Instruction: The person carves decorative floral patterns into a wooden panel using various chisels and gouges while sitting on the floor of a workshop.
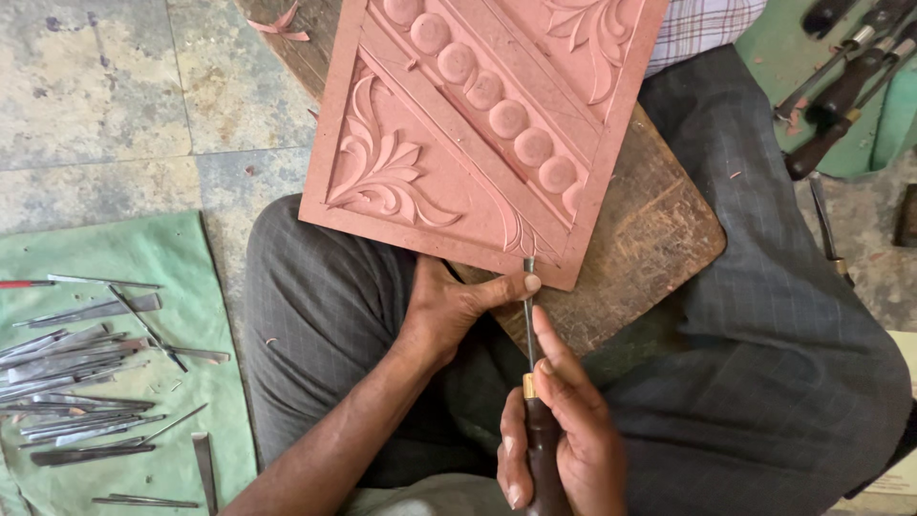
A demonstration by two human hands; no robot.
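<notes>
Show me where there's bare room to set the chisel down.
Bare stone floor lies upper left, between the carved panel and the green cloth. That cloth is crowded with loose blades. Upper right, handled tools fill the green mat.

One carved panel point(478, 124), one chisel point(530, 382) (held), two hands point(449, 311).

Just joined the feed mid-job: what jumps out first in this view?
The reddish carved panel, cut with leaf scrolls and a row of round beads, fills the top centre, lying on a worn wooden board across the person's lap. At its lower edge the right hand grips a dark-handled chisel while the left hand steadies the blade. On the left, metal carving tools lie on a green cloth.
</notes>
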